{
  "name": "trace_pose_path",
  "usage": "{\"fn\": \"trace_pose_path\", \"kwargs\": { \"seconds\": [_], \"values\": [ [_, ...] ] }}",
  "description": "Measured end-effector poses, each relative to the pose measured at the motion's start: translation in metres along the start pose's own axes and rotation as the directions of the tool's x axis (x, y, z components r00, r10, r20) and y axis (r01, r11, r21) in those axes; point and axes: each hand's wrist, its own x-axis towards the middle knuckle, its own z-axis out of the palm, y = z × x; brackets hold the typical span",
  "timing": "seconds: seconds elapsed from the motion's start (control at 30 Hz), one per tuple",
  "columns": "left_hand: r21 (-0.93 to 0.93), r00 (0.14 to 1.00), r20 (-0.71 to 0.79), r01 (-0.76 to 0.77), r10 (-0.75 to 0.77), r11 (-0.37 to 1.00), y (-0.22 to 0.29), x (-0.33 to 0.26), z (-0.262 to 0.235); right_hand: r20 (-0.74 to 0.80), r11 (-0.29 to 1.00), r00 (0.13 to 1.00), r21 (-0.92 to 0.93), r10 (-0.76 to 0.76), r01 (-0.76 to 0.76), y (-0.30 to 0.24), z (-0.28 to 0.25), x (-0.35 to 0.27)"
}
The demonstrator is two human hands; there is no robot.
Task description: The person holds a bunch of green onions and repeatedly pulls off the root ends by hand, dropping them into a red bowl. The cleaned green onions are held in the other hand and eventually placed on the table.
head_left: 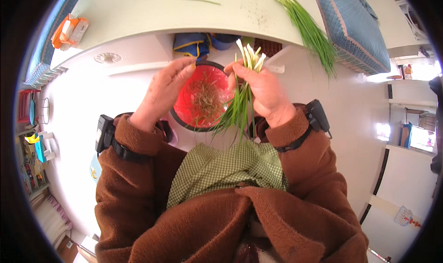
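Note:
My right hand (266, 90) is wrapped round a small bunch of thin spring onions (239, 107). Their white ends stick up above the thumb, and the green leaves hang down toward my lap. To its left, my left hand (164, 91) is raised with thumb and fingertips together. Whether anything is pinched there I cannot make out. Below and between both hands stands a round red bin (185, 101) with a dark rim. Dry brownish trimmings (206, 99) lie in it. A larger bundle of spring onions (310, 28) rests on the table, its leaves drooping over the edge.
The pale table (152, 13) runs across the far side, with a loose green leaf (201, 1) on it. An orange and white packet (69, 31) lies at its left end. Blue quilted seats (353, 30) flank the table. A green checked cloth (226, 166) covers my lap.

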Motion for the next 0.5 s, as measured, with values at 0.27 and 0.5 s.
{"fn": "trace_pose_path", "kwargs": {
  "seconds": [0.27, 0.5],
  "values": [
    [-0.524, 0.997, 0.035, -0.035, 0.062, 0.851, 0.020, 0.000, 0.017, 0.162, 0.996, 0.983, -0.002, 0.092, -0.092, 0.007, 0.018, -0.002],
    [-0.676, 0.974, 0.175, 0.011, 0.146, 0.736, 0.029, -0.001, 0.023, 0.243, 0.997, 0.967, -0.002, 0.076, -0.078, 0.012, 0.028, -0.001]
  ]
}}
